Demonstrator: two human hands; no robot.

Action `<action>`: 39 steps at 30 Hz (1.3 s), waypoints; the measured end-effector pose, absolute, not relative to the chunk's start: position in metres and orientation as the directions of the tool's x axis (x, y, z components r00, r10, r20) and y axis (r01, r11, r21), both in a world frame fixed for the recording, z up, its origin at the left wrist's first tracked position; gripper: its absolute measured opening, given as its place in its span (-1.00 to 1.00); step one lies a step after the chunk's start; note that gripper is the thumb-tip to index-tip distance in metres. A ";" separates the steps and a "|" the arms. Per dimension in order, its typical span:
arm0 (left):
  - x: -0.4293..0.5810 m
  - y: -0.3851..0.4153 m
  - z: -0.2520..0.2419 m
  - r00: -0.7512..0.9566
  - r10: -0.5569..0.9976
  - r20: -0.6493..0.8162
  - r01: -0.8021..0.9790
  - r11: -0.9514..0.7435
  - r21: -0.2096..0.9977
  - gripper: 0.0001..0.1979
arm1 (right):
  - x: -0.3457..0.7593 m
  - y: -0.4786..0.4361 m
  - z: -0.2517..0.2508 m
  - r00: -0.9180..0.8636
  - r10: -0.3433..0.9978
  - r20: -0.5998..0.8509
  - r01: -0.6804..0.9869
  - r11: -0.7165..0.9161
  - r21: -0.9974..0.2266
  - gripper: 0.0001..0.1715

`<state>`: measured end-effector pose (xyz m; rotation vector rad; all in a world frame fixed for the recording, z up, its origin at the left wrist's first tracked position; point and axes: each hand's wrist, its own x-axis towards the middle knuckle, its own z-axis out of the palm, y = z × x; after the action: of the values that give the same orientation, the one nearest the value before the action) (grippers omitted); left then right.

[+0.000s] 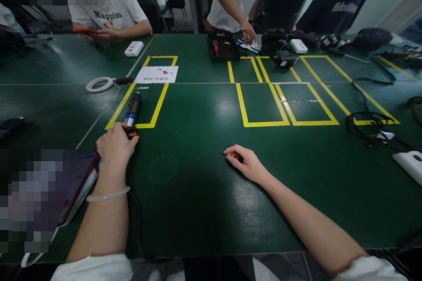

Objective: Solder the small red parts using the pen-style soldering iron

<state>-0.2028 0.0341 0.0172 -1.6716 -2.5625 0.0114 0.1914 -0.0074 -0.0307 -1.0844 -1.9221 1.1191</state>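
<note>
Cylindrical tool (133, 109), dark with a blue and silver band, lies flat on the green table (204, 193). It starts right at the left fingertips and runs straight beyond them. Long axis goes away from the person, leaning a little to the right. Near end has a red part and sits under the fingers; far, darker end points away toward the paper sheet (157, 74). Left hand (115, 145) is on it, fingers curled tight over the near end and knuckles up, so the thumb can't be seen. Right hand (245, 162) is well apart from the tool, off to its right. It rests on bare table with fingers loosely bent, slightly spread and holding nothing, so the left is clearly the nearer hand. The tool body lies inside a yellow tape rectangle (158, 105), its near end at the box's near edge just past the left knuckles. A white cable coil (99, 84) sits beyond and left of the left fingers. A clear bracelet (108, 195) is on the left wrist. Far across the table, a co-worker's hand (248, 33) is beside a black case (223, 46).
</note>
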 end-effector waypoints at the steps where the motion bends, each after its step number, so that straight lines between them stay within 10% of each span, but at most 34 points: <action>1: -0.202 0.034 0.017 -0.414 0.908 0.064 0.908 0.417 -0.045 -0.49 | 0.191 -0.007 -0.031 -0.440 0.889 0.128 0.327 0.292 -0.899 -0.81; 19: -0.198 0.030 0.020 -0.424 0.888 0.180 0.900 0.435 -0.026 -0.56 | 0.191 -0.006 -0.031 -0.444 0.886 0.137 0.338 0.307 -0.890 -0.83; 24: -0.162 0.030 0.026 -0.260 0.955 0.144 0.894 0.182 0.408 -0.56 | 0.191 -0.006 -0.030 -0.447 0.885 0.129 0.334 0.299 -0.894 -0.82; 28: -0.096 0.018 0.024 0.182 0.969 -0.166 0.496 0.055 0.866 -0.56 | 0.191 -0.007 -0.028 -0.447 0.888 0.112 0.320 0.275 -0.907 -0.82; 39: -0.027 -0.009 0.001 0.601 0.725 -0.336 0.143 0.316 0.938 -0.39 | 0.184 -0.013 -0.027 -0.581 0.812 0.051 0.089 0.126 -0.988 -0.72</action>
<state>-0.0267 -0.0090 0.0012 -3.6518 -2.6462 -1.3719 0.1843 -0.0134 -0.0267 -0.8724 -1.7923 1.5067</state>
